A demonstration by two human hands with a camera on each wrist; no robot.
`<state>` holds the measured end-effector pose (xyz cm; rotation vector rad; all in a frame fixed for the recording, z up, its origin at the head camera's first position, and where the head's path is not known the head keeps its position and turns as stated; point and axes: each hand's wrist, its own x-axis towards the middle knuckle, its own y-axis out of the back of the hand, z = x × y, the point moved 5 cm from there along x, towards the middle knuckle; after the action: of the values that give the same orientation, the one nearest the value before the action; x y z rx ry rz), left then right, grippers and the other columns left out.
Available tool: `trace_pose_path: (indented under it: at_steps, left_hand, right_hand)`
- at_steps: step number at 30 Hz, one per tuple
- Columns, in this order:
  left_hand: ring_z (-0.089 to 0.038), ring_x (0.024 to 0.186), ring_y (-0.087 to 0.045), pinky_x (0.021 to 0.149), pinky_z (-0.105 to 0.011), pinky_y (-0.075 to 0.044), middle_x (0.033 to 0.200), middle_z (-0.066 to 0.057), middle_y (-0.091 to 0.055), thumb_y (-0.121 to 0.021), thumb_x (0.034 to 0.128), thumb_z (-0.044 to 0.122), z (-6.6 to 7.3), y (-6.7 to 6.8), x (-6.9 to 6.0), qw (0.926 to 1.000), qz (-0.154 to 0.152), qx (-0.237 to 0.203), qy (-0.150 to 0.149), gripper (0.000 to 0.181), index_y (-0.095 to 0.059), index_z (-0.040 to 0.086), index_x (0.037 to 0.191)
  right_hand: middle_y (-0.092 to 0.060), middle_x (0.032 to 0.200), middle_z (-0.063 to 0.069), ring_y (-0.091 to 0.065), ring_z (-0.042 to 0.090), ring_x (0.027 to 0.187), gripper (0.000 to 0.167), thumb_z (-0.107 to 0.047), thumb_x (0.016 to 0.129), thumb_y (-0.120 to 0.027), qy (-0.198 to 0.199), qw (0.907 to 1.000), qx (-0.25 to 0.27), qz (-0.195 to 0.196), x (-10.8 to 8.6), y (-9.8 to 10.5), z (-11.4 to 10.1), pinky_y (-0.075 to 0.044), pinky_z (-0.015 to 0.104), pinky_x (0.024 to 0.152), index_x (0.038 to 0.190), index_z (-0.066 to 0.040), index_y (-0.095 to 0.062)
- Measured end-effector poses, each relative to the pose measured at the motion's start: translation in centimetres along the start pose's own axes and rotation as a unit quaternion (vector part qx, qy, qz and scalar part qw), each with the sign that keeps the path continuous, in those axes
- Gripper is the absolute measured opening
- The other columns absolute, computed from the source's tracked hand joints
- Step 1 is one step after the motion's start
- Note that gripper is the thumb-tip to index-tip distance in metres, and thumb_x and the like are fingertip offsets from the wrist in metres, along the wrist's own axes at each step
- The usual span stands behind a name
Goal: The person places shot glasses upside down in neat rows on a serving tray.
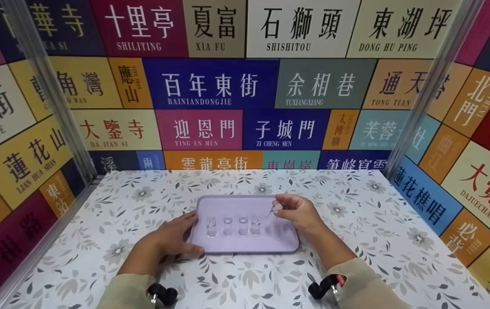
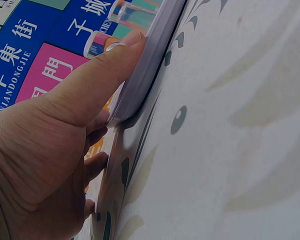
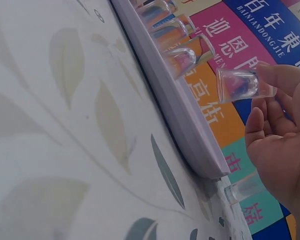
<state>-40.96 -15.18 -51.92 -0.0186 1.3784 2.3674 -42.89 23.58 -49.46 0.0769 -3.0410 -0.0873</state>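
Note:
A lilac tray [image 1: 245,246] lies on the table, bearing several small clear glasses [image 1: 228,226] in a row. My left hand [image 1: 174,235] rests against its left end, the thumb along the front rim and the other fingers by the left side. In the left wrist view, the thumb [image 2: 107,67] lies over the rim. Above the right part of the tray, my right hand [image 1: 300,212] pinches another clear glass [image 3: 240,85] between thumb and fingers. In the right wrist view, the glass is apart from the tray. Its far side is behind my fingers.
One more clear glass [image 3: 245,186] shows beyond the tray's corner, partly behind my right hand. A white leaf-patterned cover [image 1: 262,279] spreads over the table. Walls of coloured panels [image 1: 210,83] with writing stand behind and at both sides.

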Motion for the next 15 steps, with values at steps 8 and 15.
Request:
trace_pose_path:
  at_steps: [8, 15]
  left_hand:
    - [-0.037, 0.169, -0.014, 0.136, -0.069, -0.004, 0.181, 0.013, -0.017, -0.087, 0.0724, 0.074, 0.3, 0.1, -0.3, 0.9999, 0.006, 0.009, -0.002, 0.122, -0.03, 0.03, 0.171]
    - [-0.039, 0.169, -0.013, 0.135, -0.07, -0.005, 0.182, 0.012, -0.016, -0.087, 0.0719, 0.075, 0.3, 0.1, -0.4, 0.9999, 0.008, 0.011, 0.001, 0.123, -0.029, 0.031, 0.171]
  right_hand:
    - [-0.079, 0.124, 0.012, -0.072, 0.016, 0.111, 0.068, 0.008, 0.08, -0.085, -0.014, 0.9993, 0.008, -0.033, -0.3, -0.9, 0.5, -0.061, 0.021, 0.094, 0.144, 0.007, -0.062]
    - [-0.078, 0.128, 0.013, -0.068, 0.022, 0.116, 0.067, 0.002, 0.08, -0.087, -0.025, 0.9952, -0.06, -0.073, -0.4, -1.3, 1.3, -0.058, 0.023, 0.096, 0.143, 0.001, -0.064]
